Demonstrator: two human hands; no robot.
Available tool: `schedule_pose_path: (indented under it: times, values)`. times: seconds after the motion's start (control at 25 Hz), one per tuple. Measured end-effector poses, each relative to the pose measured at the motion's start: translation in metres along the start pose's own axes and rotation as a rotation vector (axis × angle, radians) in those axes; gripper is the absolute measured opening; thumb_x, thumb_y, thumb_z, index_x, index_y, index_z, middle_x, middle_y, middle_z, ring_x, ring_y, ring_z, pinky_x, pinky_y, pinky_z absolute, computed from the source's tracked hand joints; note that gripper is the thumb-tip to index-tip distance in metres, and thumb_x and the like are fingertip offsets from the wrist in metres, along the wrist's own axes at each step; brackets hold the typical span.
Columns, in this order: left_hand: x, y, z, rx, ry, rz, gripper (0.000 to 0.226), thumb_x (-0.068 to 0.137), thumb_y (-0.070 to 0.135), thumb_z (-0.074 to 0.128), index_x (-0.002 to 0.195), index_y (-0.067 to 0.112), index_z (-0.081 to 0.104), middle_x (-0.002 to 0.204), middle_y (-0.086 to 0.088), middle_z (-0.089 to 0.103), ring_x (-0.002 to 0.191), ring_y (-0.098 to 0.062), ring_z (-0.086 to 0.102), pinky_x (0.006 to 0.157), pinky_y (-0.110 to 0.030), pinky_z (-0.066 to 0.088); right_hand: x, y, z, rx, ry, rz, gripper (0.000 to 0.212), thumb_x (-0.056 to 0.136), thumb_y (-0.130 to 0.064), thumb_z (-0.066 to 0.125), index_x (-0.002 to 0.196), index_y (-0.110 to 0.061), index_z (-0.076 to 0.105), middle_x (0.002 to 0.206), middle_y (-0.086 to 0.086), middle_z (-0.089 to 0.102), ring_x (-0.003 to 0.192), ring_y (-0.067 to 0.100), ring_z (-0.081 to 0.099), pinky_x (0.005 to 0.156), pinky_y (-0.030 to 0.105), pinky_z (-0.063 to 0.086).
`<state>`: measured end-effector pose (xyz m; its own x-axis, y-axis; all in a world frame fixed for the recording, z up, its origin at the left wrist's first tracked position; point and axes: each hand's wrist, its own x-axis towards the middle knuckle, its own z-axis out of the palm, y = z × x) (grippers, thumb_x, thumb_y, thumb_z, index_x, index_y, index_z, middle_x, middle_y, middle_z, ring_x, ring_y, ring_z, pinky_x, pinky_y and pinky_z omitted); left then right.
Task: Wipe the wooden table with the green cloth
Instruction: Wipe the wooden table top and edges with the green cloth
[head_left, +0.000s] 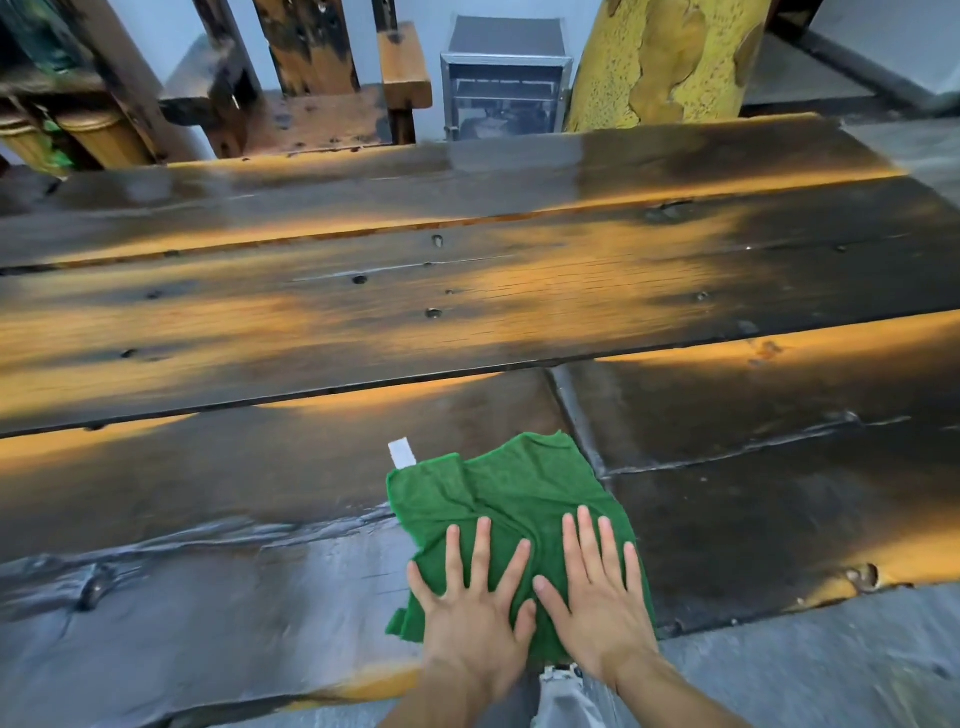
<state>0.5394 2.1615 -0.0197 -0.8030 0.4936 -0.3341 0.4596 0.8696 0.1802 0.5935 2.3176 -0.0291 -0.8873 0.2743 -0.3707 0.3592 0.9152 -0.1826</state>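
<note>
A green cloth (511, 493) with a small white tag lies spread near the front edge of the dark, glossy wooden plank table (467, 301). My left hand (475, 608) presses flat on the cloth's near left part, fingers straight and spread. Beside it, my right hand (597, 597) presses flat on the cloth's near right part, fingers also straight. The thumbs nearly meet over the cloth's middle. The cloth's near edge is hidden under my palms.
Behind the table's far edge stand a dark wooden chair (322, 83), a metal-framed glass box (504, 83) and a yellow mottled trunk-like post (665, 57). Bamboo-coloured cylinders (98, 137) sit at far left. Grey floor (831, 670) shows at lower right.
</note>
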Motion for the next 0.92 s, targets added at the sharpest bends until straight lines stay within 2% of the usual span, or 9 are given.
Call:
schedule_pose_path:
  times: [0.04, 0.12, 0.16, 0.24, 0.4, 0.56, 0.64, 0.8, 0.92]
  values:
    - [0.015, 0.001, 0.001, 0.009, 0.023, 0.037, 0.062, 0.081, 0.060, 0.047, 0.139, 0.040, 0.058, 0.153, -0.012, 0.047, 0.135, -0.046, 0.047, 0.091, -0.085, 0.027, 0.011, 0.003, -0.007, -0.005, 0.020, 0.025, 0.081, 0.097, -0.066, 0.015, 0.158, -0.013, 0.020, 0.165, 0.007, 0.019, 0.151, 0.022, 0.013, 0.119, 0.045, 0.002]
    - [0.048, 0.006, -0.008, 0.007, 0.026, 0.057, 0.062, 0.085, 0.061, 0.045, 0.143, 0.039, 0.054, 0.156, -0.012, 0.043, 0.138, -0.047, 0.044, 0.096, -0.085, 0.023, 0.044, 0.012, -0.023, -0.016, 0.083, -0.005, 0.088, 0.089, -0.072, -0.006, 0.157, -0.017, -0.011, 0.165, 0.000, -0.014, 0.151, 0.018, -0.018, 0.119, 0.042, -0.014]
    - [0.067, 0.009, -0.012, 0.004, 0.029, 0.044, 0.062, 0.087, 0.062, 0.044, 0.144, 0.039, 0.052, 0.156, -0.012, 0.042, 0.139, -0.047, 0.042, 0.098, -0.085, 0.022, 0.063, 0.017, -0.035, 0.007, 0.054, -0.009, 0.088, 0.083, -0.073, -0.014, 0.152, -0.020, -0.024, 0.160, -0.004, -0.029, 0.147, 0.016, -0.031, 0.117, 0.042, -0.020]
    - [0.111, 0.015, -0.024, 0.020, 0.103, 0.016, 0.062, 0.091, 0.063, 0.039, 0.147, 0.040, 0.047, 0.158, -0.012, 0.039, 0.142, -0.046, 0.037, 0.099, -0.084, 0.021, 0.108, 0.024, -0.057, -0.014, 0.074, -0.004, 0.085, 0.081, -0.074, -0.019, 0.148, -0.023, -0.032, 0.154, -0.007, -0.040, 0.142, 0.015, -0.038, 0.117, 0.043, -0.022]
    - [0.199, 0.018, -0.050, 0.058, 0.137, -0.040, 0.063, 0.097, 0.065, 0.017, 0.156, 0.048, 0.008, 0.167, -0.008, -0.005, 0.152, -0.042, -0.005, 0.106, -0.081, -0.006, 0.201, 0.030, -0.088, -0.057, 0.104, -0.010, 0.082, 0.080, -0.065, -0.019, 0.148, -0.021, -0.032, 0.154, -0.004, -0.040, 0.144, 0.017, -0.035, 0.119, 0.045, -0.017]
    - [0.268, 0.016, -0.081, 0.084, 0.105, -0.079, 0.063, 0.099, 0.064, 0.008, 0.154, 0.047, -0.018, 0.160, -0.005, -0.033, 0.149, -0.038, -0.028, 0.107, -0.076, -0.016, 0.276, 0.030, -0.116, -0.086, 0.186, -0.058, 0.077, 0.089, -0.059, -0.011, 0.153, -0.018, -0.024, 0.160, 0.001, -0.030, 0.148, 0.019, -0.027, 0.121, 0.046, -0.012]
    - [0.312, 0.014, -0.100, 0.081, 0.106, -0.097, 0.064, 0.097, 0.065, 0.004, 0.153, 0.047, -0.020, 0.159, -0.005, -0.035, 0.148, -0.037, -0.029, 0.107, -0.076, -0.015, 0.321, 0.031, -0.132, -0.083, 0.210, -0.065, 0.074, 0.094, -0.057, -0.005, 0.154, -0.017, -0.021, 0.161, 0.001, -0.027, 0.149, 0.019, -0.023, 0.122, 0.046, -0.010]
    - [0.397, 0.002, -0.124, 0.085, 0.122, -0.123, 0.073, 0.082, 0.068, -0.013, 0.152, 0.049, -0.019, 0.162, -0.004, -0.031, 0.150, -0.037, -0.026, 0.107, -0.077, -0.013, 0.411, 0.034, -0.164, -0.081, 0.224, -0.101, 0.071, 0.101, -0.054, 0.008, 0.156, -0.019, -0.018, 0.163, 0.000, -0.025, 0.150, 0.018, -0.021, 0.122, 0.047, -0.009]
    - [0.466, -0.009, -0.146, 0.085, 0.163, -0.162, 0.070, 0.087, 0.072, -0.006, 0.152, 0.050, -0.017, 0.165, -0.003, -0.027, 0.151, -0.035, -0.023, 0.108, -0.076, -0.011, 0.483, 0.036, -0.185, -0.085, 0.267, -0.127, 0.071, 0.101, -0.055, 0.011, 0.157, -0.020, -0.016, 0.164, -0.002, -0.023, 0.150, 0.017, -0.020, 0.122, 0.047, -0.009]
